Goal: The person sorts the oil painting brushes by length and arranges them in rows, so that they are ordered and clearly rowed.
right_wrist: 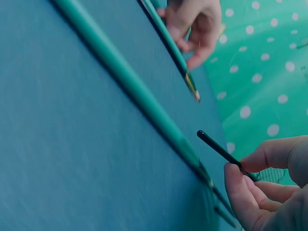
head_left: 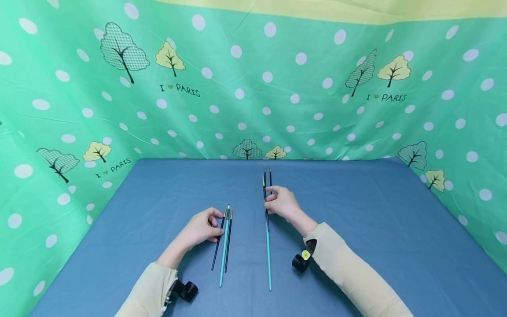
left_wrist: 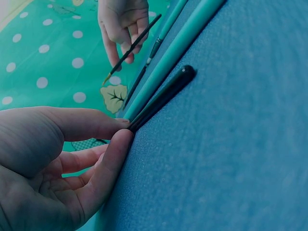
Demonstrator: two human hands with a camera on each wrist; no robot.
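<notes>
1. The left hand [head_left: 202, 229] is lying on the blue tablecloth [head_left: 376, 229], its thumb and forefinger curled in and pinching the dark brush [head_left: 218, 244] at the left edge of a group of three brushes lying side by side
2. In the left wrist view the fingertips [left_wrist: 118, 139] are closing on the thin end of that dark brush [left_wrist: 163, 94], with its rounded end lying flat on the cloth and the teal brush [left_wrist: 173, 53] lying just beside it
3. The right hand [head_left: 281, 202] is pinching a short dark brush [head_left: 270, 178] between thumb and forefinger, the other fingers being loosely curled; the right wrist view shows its rounded end [right_wrist: 216, 147] standing clear of the cloth
4. A long teal brush [head_left: 268, 251] is lying just beside the right hand, running towards the near edge of the table, and another dark-tipped brush [head_left: 264, 182] is lying alongside the held one
5. To do this well, I judge each pinch should be staying light and close to the handle's thin part, so that the neighbouring brushes are not being rolled or dragged
6. Lifting the left hand's brush straight up from the cloth looks safest, since it is lying close against the teal one
</notes>
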